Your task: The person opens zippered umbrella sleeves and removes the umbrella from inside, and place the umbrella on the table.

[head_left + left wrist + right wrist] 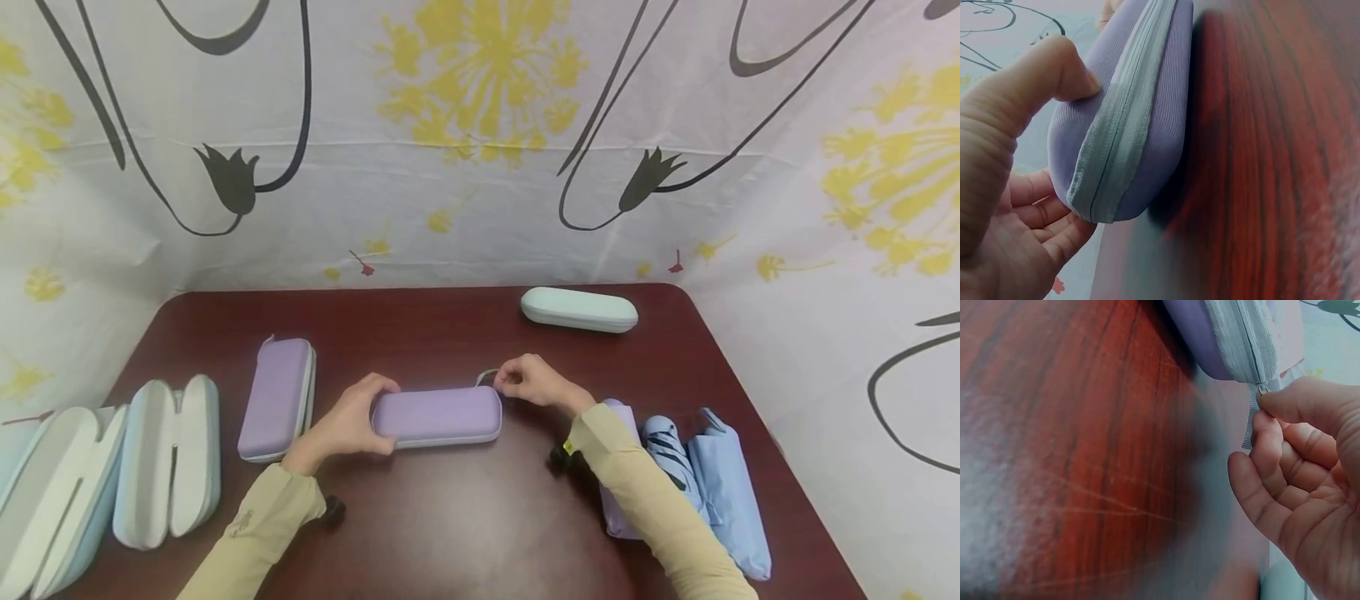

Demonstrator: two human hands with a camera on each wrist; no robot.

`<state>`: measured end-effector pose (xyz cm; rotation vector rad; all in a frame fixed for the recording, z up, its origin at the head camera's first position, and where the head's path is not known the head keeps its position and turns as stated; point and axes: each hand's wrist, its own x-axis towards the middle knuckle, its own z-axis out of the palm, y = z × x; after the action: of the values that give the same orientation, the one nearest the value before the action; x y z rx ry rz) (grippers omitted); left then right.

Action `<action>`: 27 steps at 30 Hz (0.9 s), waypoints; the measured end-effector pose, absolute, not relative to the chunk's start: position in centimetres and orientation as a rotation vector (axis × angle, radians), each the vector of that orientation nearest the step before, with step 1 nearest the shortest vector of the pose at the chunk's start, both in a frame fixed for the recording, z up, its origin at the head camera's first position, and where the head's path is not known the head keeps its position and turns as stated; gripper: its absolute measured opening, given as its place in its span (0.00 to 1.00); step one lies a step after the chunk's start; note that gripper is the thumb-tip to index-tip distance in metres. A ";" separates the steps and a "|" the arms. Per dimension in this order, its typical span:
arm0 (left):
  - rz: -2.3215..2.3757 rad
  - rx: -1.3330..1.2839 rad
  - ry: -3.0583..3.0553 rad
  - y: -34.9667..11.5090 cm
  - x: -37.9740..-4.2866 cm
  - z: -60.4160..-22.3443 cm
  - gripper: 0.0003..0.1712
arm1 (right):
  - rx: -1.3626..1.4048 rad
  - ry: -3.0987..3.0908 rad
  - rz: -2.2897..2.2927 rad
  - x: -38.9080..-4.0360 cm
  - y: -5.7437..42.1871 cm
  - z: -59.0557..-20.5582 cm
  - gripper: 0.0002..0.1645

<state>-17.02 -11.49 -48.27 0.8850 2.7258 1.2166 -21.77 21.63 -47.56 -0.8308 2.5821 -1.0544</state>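
Observation:
A lavender zip case [442,414] lies lengthwise near the middle of the table, its pale grey zipper [1116,134] closed along the part seen in the left wrist view. My left hand [347,423] grips the case's left end, thumb on the near side and fingers round the far side. At the opposite end, my right hand [537,382] pinches the small zipper pull [1262,390] between thumb and index finger. The other right fingers curl loosely beneath. A thin grey cord loop [483,377] shows beside that corner.
Left stand a second lavender case [276,398] and open pale-blue hard cases [197,454]. A mint hard case [579,309] lies at the back. Under and beside my right sleeve are a lavender pouch [619,518], a striped folded umbrella [670,454] and a blue pouch [731,500].

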 end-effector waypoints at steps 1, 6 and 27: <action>1.221 0.875 2.734 -11.4 -16.9 -48.3 0.39 | -0.832 2.583 -1.056 -21.7 21.7 -47.5 0.03; 1.227 0.851 2.788 -11.2 -16.6 -48.4 0.38 | -0.815 2.590 -1.058 -21.3 22.1 -47.4 0.03; 1.279 0.560 2.931 -9.5 -14.8 -48.5 0.38 | -0.716 2.684 -1.143 -17.6 21.9 -46.9 0.04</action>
<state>-14.77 -9.54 -48.50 0.5600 2.9313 1.2786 -17.60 21.86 -46.91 -0.7157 2.6840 -1.1431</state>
